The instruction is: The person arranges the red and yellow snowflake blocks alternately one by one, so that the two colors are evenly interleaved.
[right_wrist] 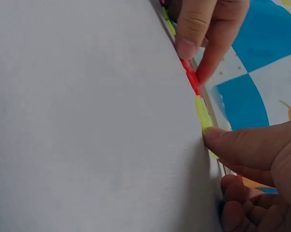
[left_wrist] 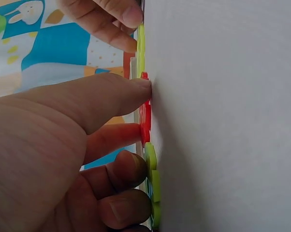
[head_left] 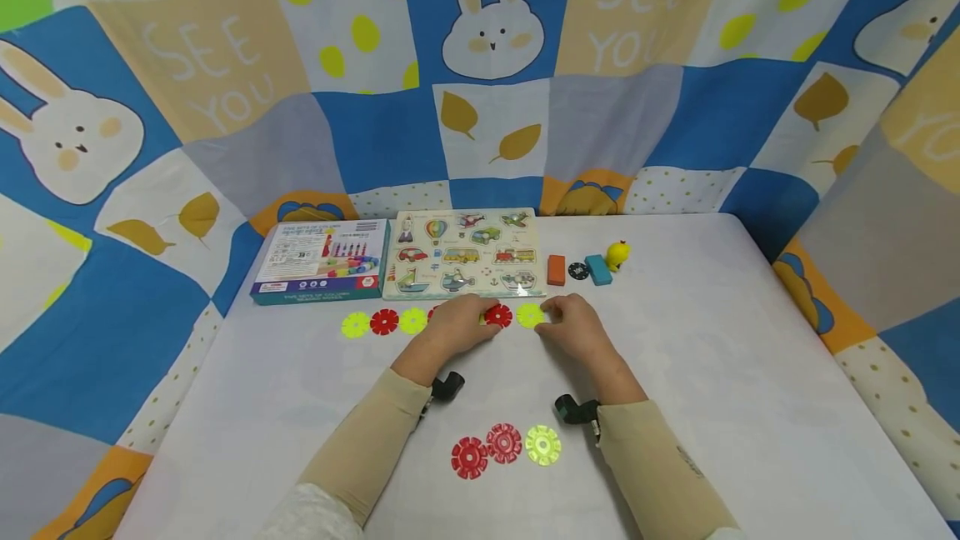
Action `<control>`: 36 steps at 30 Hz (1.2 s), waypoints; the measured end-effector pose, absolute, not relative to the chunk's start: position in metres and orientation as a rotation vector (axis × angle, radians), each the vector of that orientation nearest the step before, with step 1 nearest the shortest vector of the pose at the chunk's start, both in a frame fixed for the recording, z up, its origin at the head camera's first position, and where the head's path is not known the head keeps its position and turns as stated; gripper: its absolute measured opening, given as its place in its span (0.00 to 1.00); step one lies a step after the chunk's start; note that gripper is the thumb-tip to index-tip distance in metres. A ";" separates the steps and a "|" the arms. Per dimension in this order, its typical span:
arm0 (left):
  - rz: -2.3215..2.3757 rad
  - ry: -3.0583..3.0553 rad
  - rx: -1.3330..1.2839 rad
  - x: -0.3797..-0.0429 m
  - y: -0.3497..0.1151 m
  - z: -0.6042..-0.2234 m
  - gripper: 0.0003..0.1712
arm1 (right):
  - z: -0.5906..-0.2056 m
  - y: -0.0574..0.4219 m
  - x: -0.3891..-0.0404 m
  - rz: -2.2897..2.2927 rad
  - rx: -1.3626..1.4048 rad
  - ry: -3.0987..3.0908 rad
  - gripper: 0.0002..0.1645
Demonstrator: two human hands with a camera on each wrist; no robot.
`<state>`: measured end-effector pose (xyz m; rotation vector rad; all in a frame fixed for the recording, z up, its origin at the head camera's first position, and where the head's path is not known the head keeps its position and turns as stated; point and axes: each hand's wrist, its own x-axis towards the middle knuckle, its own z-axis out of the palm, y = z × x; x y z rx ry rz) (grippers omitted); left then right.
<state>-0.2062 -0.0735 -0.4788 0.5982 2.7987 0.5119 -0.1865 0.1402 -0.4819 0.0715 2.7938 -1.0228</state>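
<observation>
A row of notched plastic interlocking discs, alternating yellow-green and red, lies across the white table. My left hand [head_left: 457,325] covers the middle of the row, its thumb and index finger pinching a red disc [head_left: 498,316] at the edge. At the row's right end, the right hand [head_left: 576,330] holds a yellow-green disc [head_left: 530,315] between thumb and forefinger. These two discs lie side by side, as the right wrist view shows with the red disc [right_wrist: 192,79] above the yellow-green one [right_wrist: 202,111]. Beneath the left hand's curled fingers sits another yellow-green disc [left_wrist: 152,179].
Closer to the body lie two red discs [head_left: 469,457] [head_left: 504,443] and a yellow-green disc [head_left: 543,445]. Behind the row are a flat box [head_left: 318,261] and a vehicle puzzle board [head_left: 465,252]. Orange [head_left: 556,270] and blue blocks [head_left: 598,269], a black chip [head_left: 578,271] and a yellow toy [head_left: 617,256] stand right.
</observation>
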 end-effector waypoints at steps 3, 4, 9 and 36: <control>0.508 2.798 0.595 -0.206 -0.072 -0.478 0.31 | -0.485 0.140 -0.187 -1.022 0.075 2.788 0.22; 0.509 2.794 0.595 -0.206 -0.071 -0.478 0.31 | -0.485 0.139 -0.187 -1.024 0.081 2.789 0.21; 0.537 2.774 0.611 -0.205 -0.068 -0.478 0.32 | -0.486 0.140 -0.187 -1.018 0.123 2.806 0.21; 0.634 2.704 0.753 -0.226 -0.038 -0.480 0.27 | -0.457 0.141 -0.113 -1.266 -0.194 2.576 0.15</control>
